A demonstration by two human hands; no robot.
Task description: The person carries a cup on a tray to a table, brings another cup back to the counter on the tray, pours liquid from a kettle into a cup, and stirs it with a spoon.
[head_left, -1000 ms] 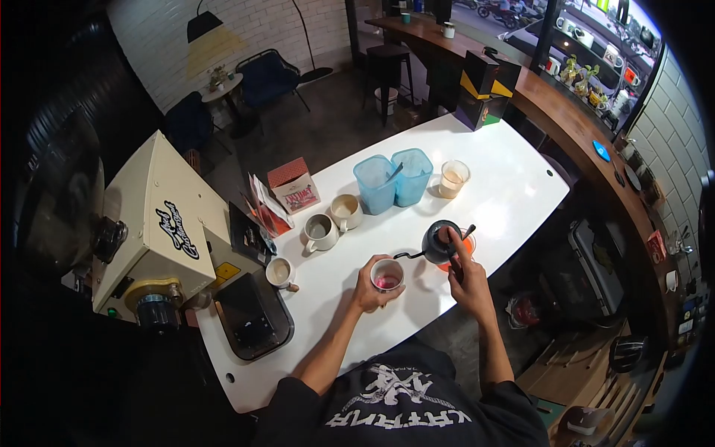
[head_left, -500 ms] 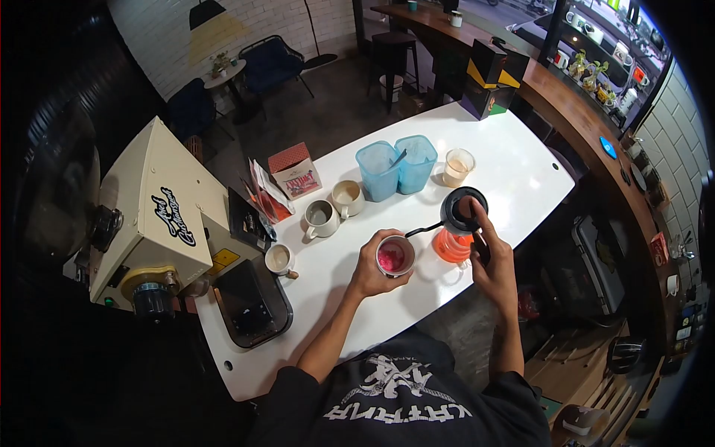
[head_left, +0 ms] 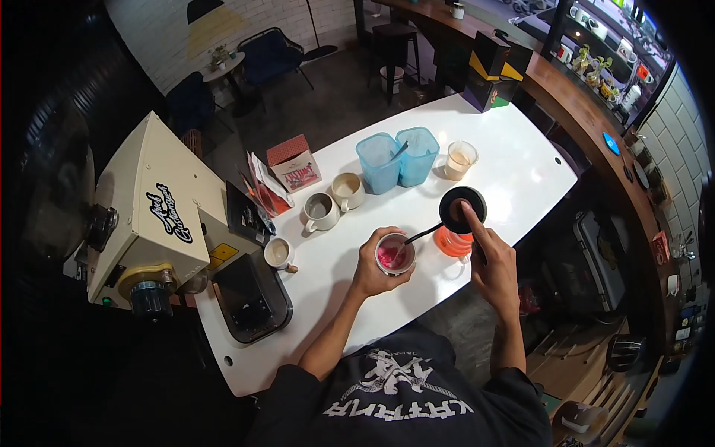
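Observation:
My left hand [head_left: 372,272] is wrapped round a light cup [head_left: 395,255] with pink-red contents. In my right hand [head_left: 494,276] is the handle of a black gooseneck kettle [head_left: 462,211], one finger lying on its top. The kettle's thin spout reaches over the cup's rim, and a thin stream seems to fall from its tip. Partly below the kettle stands a glass vessel [head_left: 453,242] with orange-red colouring. Two mugs [head_left: 320,212] [head_left: 347,191] stand to the left, and a smaller cup [head_left: 278,254] is nearer the machine.
Two blue translucent containers [head_left: 379,164] [head_left: 417,156] stand at the table's middle, beside a glass of beige liquid [head_left: 460,160]. A cream machine [head_left: 153,216] with a black tray [head_left: 253,302] is at the left. A box [head_left: 295,162] and black box [head_left: 495,71] stand farther back.
The kettle has risen and its spout has swung over the cup, now tilted towards it. My left hand has shifted slightly right and up with the cup. The camera view has shifted a little.

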